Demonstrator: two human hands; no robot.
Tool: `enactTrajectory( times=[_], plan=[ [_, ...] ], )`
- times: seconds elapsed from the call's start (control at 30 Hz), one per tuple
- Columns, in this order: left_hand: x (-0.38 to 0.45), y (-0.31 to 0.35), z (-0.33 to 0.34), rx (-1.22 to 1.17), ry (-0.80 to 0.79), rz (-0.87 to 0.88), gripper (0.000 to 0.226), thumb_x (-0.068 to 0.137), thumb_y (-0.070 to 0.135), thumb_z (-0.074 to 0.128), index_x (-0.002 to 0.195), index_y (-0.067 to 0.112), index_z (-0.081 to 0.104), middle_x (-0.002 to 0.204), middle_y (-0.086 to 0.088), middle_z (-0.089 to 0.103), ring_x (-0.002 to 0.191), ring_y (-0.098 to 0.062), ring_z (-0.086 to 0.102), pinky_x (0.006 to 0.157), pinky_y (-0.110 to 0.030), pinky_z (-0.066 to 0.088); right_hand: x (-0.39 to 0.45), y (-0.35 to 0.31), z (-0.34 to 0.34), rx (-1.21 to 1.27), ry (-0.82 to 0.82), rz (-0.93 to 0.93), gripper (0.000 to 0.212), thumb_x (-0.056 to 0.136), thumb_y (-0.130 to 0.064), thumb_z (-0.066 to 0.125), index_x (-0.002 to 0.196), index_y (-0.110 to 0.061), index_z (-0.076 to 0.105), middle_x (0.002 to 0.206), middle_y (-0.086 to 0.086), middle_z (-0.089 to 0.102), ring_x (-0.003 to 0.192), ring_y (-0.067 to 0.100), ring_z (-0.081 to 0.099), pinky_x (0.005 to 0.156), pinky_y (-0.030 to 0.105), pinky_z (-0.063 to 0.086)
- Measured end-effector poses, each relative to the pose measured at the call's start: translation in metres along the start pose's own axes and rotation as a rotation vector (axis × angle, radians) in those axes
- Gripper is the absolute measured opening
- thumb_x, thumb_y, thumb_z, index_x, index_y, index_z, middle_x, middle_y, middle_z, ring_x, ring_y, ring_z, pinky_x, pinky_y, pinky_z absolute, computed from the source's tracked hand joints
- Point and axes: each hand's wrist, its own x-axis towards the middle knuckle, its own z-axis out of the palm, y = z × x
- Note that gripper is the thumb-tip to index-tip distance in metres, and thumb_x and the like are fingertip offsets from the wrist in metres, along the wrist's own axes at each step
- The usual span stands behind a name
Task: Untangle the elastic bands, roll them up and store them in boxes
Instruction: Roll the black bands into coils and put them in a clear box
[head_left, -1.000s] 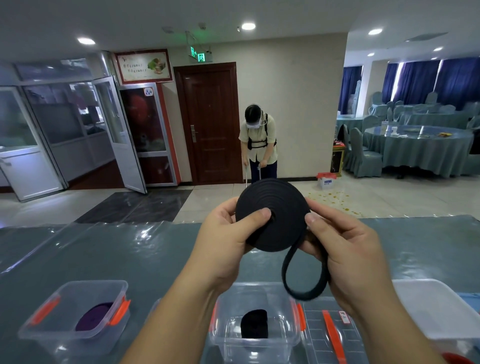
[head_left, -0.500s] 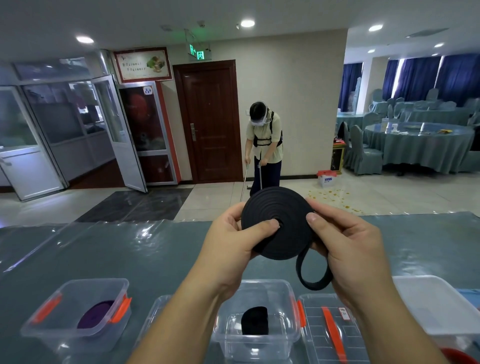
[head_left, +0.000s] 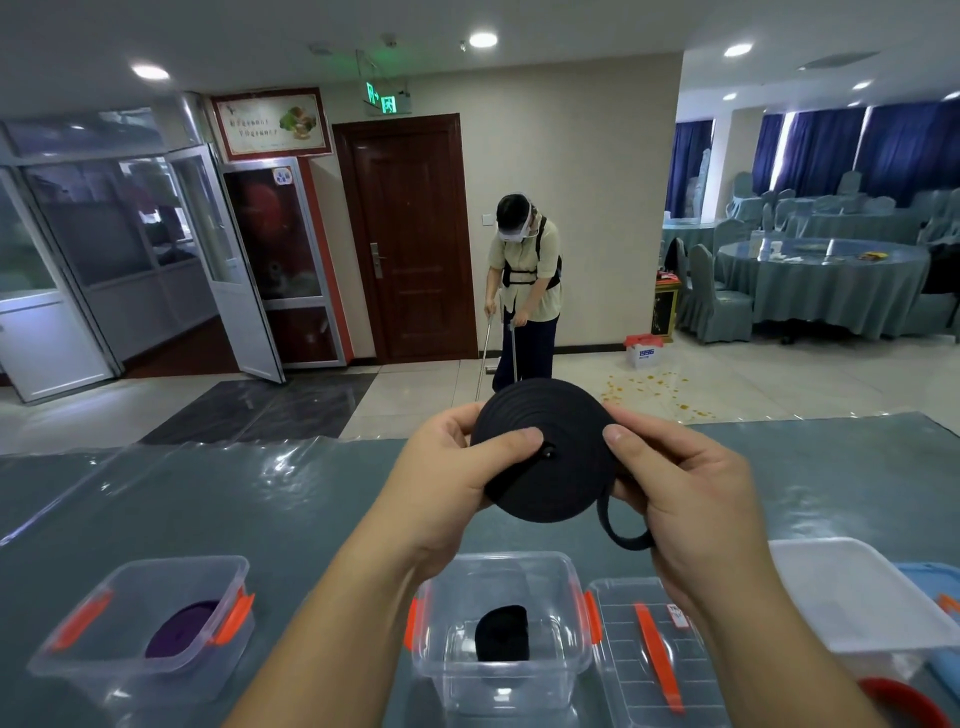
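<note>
A flat black roll of elastic band (head_left: 558, 457) is held upright above the table. My left hand (head_left: 457, 483) grips its left side, thumb pressed near the centre. My right hand (head_left: 680, 493) holds the right edge, thumb on the face; a short loose loop of band (head_left: 621, 535) hangs under it. Below, a clear box with orange clips (head_left: 571, 644) holds a small black roll (head_left: 502, 634). At the left, another clear box (head_left: 78, 660) holds a purple roll (head_left: 182, 626).
A clear lid with an orange clip (head_left: 654, 649) lies right of the middle box, beside a white-lidded box (head_left: 852, 597). A red object (head_left: 904, 701) shows at the bottom right. The table has a teal cover (head_left: 208, 509). A person (head_left: 524, 291) sweeps the floor beyond.
The hanging loop of band has grown shorter as it wound onto the roll. Both hands with the roll have sunk slightly in view. The person beyond has straightened and shifted right.
</note>
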Motion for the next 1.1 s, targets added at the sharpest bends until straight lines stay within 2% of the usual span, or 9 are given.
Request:
enactTrajectory(
  times=[0.1, 0.2, 0.27, 0.37, 0.47, 0.6, 0.8, 1.0, 1.1],
  plan=[
    [0.001, 0.001, 0.001, -0.042, 0.039, 0.013, 0.031, 0.087, 0.006, 0.077, 0.118, 0.002, 0.072, 0.107, -0.016, 0.079, 0.097, -0.028, 0.077, 0.080, -0.036, 0.061, -0.002, 0.000, 0.001, 0.038, -0.015, 0.012, 0.021, 0.096, -0.003, 0.066, 0.112, -0.009, 0.078, 0.096, 0.009, 0.082, 0.082, 0.017, 0.079, 0.063, 0.017, 0.058],
    [0.000, -0.004, 0.010, -0.121, 0.078, 0.015, 0.033, 0.088, 0.006, 0.073, 0.121, 0.001, 0.071, 0.111, -0.017, 0.078, 0.099, -0.028, 0.077, 0.084, -0.040, 0.063, -0.003, -0.003, 0.003, 0.073, -0.007, 0.017, 0.022, 0.100, -0.005, 0.061, 0.113, -0.009, 0.078, 0.092, 0.007, 0.081, 0.065, 0.007, 0.072, 0.055, 0.013, 0.053],
    [-0.002, -0.008, 0.012, -0.144, 0.042, -0.038, 0.040, 0.084, 0.006, 0.078, 0.123, 0.003, 0.070, 0.114, -0.017, 0.078, 0.101, -0.029, 0.076, 0.085, -0.041, 0.063, 0.000, -0.004, 0.001, 0.088, 0.008, 0.025, 0.021, 0.099, -0.005, 0.063, 0.113, -0.009, 0.078, 0.098, 0.008, 0.081, 0.076, 0.008, 0.076, 0.061, 0.015, 0.056],
    [-0.003, -0.004, 0.010, -0.037, -0.030, -0.094, 0.037, 0.084, 0.001, 0.079, 0.120, 0.005, 0.072, 0.109, -0.015, 0.079, 0.096, -0.027, 0.077, 0.076, -0.034, 0.062, 0.002, -0.002, -0.004, 0.059, 0.011, 0.038, 0.021, 0.098, -0.004, 0.064, 0.112, -0.009, 0.078, 0.102, 0.007, 0.081, 0.096, 0.018, 0.079, 0.074, 0.020, 0.061],
    [-0.002, 0.000, 0.008, -0.006, 0.013, -0.059, 0.030, 0.087, -0.001, 0.075, 0.117, 0.005, 0.073, 0.105, -0.015, 0.080, 0.093, -0.026, 0.078, 0.074, -0.033, 0.061, -0.001, 0.000, -0.003, 0.049, 0.009, 0.047, 0.020, 0.098, -0.005, 0.064, 0.111, -0.011, 0.079, 0.095, 0.004, 0.082, 0.083, 0.012, 0.078, 0.066, 0.018, 0.059],
    [-0.006, -0.007, 0.017, -0.064, 0.097, 0.001, 0.032, 0.088, -0.001, 0.075, 0.119, 0.006, 0.072, 0.108, -0.014, 0.079, 0.099, -0.029, 0.077, 0.086, -0.041, 0.063, -0.003, 0.002, -0.001, 0.031, 0.014, 0.021, 0.023, 0.098, -0.010, 0.065, 0.116, -0.015, 0.078, 0.104, 0.002, 0.082, 0.098, 0.017, 0.078, 0.074, 0.026, 0.061],
    [-0.005, -0.001, 0.006, 0.108, -0.001, -0.085, 0.030, 0.088, 0.002, 0.076, 0.118, 0.008, 0.072, 0.104, -0.014, 0.080, 0.093, -0.028, 0.078, 0.075, -0.035, 0.062, -0.006, 0.008, -0.002, 0.041, 0.013, 0.053, 0.021, 0.097, -0.006, 0.065, 0.107, -0.017, 0.080, 0.101, 0.003, 0.082, 0.096, 0.018, 0.079, 0.071, 0.021, 0.061],
    [-0.009, -0.014, 0.018, 0.002, 0.101, 0.003, 0.027, 0.090, 0.003, 0.074, 0.117, 0.006, 0.073, 0.105, -0.015, 0.080, 0.098, -0.032, 0.078, 0.079, -0.040, 0.062, -0.012, 0.006, -0.002, 0.158, 0.001, 0.103, 0.028, 0.107, -0.011, 0.050, 0.118, -0.015, 0.075, 0.110, 0.006, 0.080, 0.105, 0.020, 0.076, 0.086, 0.035, 0.061],
    [-0.010, -0.019, 0.023, -0.090, 0.146, 0.015, 0.027, 0.091, 0.002, 0.073, 0.118, 0.006, 0.073, 0.107, -0.015, 0.079, 0.098, -0.031, 0.078, 0.076, -0.036, 0.062, -0.018, 0.008, -0.005, 0.196, 0.041, 0.096, 0.019, 0.104, -0.011, 0.054, 0.112, -0.011, 0.071, 0.103, 0.009, 0.080, 0.094, 0.020, 0.078, 0.076, 0.032, 0.064]
  ],
)
